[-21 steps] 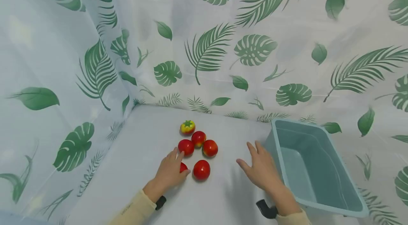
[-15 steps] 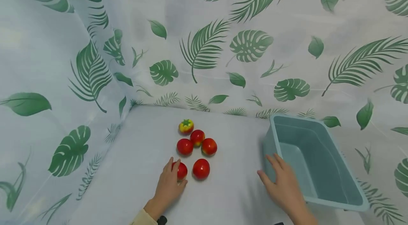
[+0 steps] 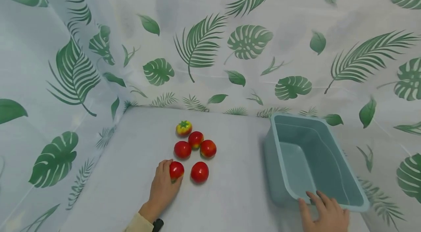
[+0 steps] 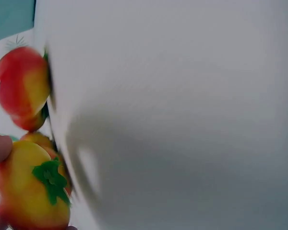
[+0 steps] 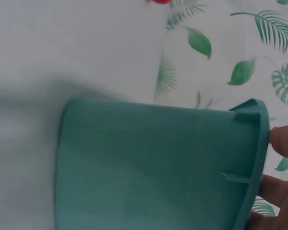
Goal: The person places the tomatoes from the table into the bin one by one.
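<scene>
In the head view my left hand (image 3: 163,184) holds a red tomato (image 3: 177,170) between thumb and fingers. The left wrist view shows that tomato's yellow underside and green calyx (image 4: 50,178). Right beside it lies another red tomato (image 3: 199,172). At the near rim of a pale blue-green plastic bin (image 3: 275,159), my right hand (image 3: 325,215) has its fingertips over the edge and its thumb tip right at the rim. The right wrist view shows these fingers (image 5: 277,189) at the rim, with the bin's outer wall in front.
Behind the held tomato sit several more: a red one (image 3: 182,149), two red ones close together (image 3: 196,139), and a yellow-and-red one (image 3: 184,128) with its green calyx up. A white leaf-print curtain (image 3: 210,42) hangs along the back and left of the white table (image 3: 236,151).
My left hand has curled round the near tomato and drawn it slightly away from its neighbour. My right hand has moved right and nearer to me, from beside the bin to its near rim.
</scene>
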The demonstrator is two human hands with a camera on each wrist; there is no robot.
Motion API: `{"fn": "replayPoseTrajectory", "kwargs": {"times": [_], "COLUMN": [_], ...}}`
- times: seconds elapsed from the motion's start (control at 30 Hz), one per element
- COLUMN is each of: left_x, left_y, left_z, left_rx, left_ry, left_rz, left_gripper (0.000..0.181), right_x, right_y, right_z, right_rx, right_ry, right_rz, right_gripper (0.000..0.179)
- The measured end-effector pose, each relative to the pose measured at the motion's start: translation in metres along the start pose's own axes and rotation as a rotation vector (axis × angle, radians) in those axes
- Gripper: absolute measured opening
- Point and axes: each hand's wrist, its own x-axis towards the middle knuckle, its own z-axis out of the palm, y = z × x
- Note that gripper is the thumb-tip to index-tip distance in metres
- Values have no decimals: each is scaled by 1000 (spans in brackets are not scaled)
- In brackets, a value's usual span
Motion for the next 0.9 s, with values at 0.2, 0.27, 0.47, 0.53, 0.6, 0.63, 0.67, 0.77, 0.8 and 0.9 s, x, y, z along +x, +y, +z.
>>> {"fn": "replayPoseTrajectory", "kwargs": {"times": [0.2, 0.27, 0.47, 0.53, 0.6, 0.63, 0.67, 0.77, 0.8, 0.9], "left_x": [20, 29, 59, 71, 84, 90, 96, 112, 116, 125], "left_y": [3, 5, 16, 24, 36, 43, 51, 77, 85, 108], "left_z": [-15, -21, -36, -39, -42, -43, -44, -47, -47, -47], "left_rx": [-4, -4, 4, 5, -4, -11, -21, -54, -64, -86], "left_ry": [-7, -14, 5, 17, 28, 31, 32, 20, 11, -16], "left_rz": [-17, -27, 8, 41, 80, 100, 117, 162, 173, 212], "left_gripper": [68, 69, 71, 70, 69, 68, 68, 65, 64, 64], "right_x": [-7, -8, -6, -5, -4, -4, -4, -4, -4, -6], "right_y": [-2, -6, -7, -8, -10, -12, -14, -21, -23, -30], "right_z": [10, 11, 14, 16, 18, 19, 20, 24, 25, 31], "right_rx": [8, 19, 86, 102, 112, 113, 113, 134, 141, 161], "right_ry": [14, 6, 38, 51, 58, 54, 49, 35, 35, 54], "right_rz": [16, 33, 3, -27, -50, -53, -55, -59, -63, -107], "right_gripper": [39, 39, 33, 32, 31, 31, 31, 32, 32, 35]}}
